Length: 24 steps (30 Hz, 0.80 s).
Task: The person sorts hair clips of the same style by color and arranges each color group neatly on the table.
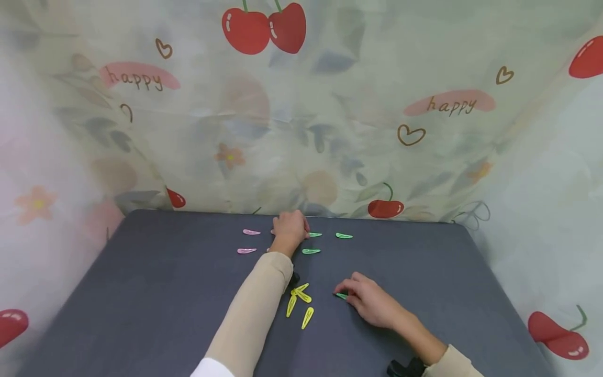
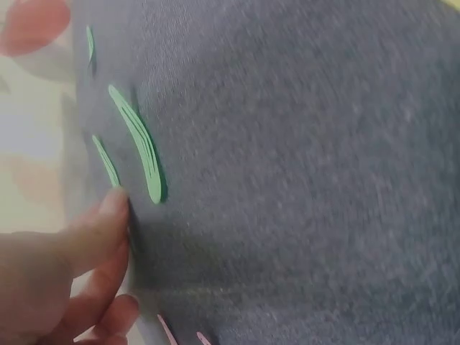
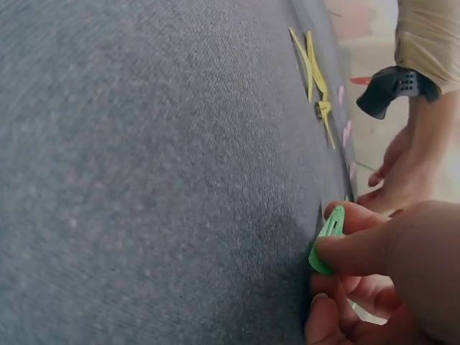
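My left hand (image 1: 289, 230) is at the far edge of the table, its thumb and finger pinching the end of a green snap hair clip (image 2: 106, 162). Another green clip (image 2: 140, 147) lies just beside those fingertips, and a further green clip (image 1: 344, 235) lies to the right. Nearer the front, my right hand (image 1: 376, 302) pinches a green hair clip (image 3: 328, 241) between thumb and fingers, low over the table. Pink hair clips (image 1: 247, 251) lie left of my left hand, which partly hides some of them.
Several yellow hair clips (image 1: 308, 318) lie mid-table, some overlapping, beside the left forearm. The dark grey table (image 1: 155, 293) meets a patterned cloth backdrop (image 1: 282, 173) at its far edge. Black wrist cameras (image 1: 406, 368) sit on both wrists.
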Available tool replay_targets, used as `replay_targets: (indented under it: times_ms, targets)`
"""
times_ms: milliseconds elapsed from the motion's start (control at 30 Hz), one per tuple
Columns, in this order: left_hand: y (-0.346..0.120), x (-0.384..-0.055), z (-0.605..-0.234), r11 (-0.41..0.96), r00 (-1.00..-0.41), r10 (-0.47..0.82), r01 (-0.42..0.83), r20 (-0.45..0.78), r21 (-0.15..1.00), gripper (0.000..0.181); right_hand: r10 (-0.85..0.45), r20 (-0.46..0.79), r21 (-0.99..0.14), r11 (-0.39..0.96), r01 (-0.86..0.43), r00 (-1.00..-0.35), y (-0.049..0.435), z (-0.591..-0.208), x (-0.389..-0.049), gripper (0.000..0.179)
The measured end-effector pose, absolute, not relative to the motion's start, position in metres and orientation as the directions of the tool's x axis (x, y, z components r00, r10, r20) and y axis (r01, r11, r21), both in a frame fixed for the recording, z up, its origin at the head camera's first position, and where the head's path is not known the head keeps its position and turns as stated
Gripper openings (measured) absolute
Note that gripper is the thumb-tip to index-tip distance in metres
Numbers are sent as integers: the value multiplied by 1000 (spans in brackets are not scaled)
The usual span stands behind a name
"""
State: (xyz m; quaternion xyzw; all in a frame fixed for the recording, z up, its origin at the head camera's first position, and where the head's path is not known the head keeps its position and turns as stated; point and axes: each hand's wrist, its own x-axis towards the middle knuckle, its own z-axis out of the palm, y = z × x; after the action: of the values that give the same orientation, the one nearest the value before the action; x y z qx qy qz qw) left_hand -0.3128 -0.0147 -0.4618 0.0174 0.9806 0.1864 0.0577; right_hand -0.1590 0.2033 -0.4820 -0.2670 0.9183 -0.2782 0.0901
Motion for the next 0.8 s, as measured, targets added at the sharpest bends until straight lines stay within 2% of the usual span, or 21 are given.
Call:
replay_targets:
  times_ms: [167,433,600,800]
  targets:
    - [-10,-313,-462,935,-995,62,28,-85,354,10,-433,0,-600,721,-347,-901,206,-484,-162,19]
    - [-11,-313,-464,930,-995,58,27,-75,367,9,-295,47,-687,684,-245,-954,214,-479,-177,21]
    - [-13,-312,-462,927,-995,65,32,-76,373,8,-202,15,-794,592,-134,-979,218,-480,-190,12]
    - [-16,-312,-463,922,-994,65,26,-89,386,7,-30,-13,-864,504,-4,-999,214,-484,-210,15]
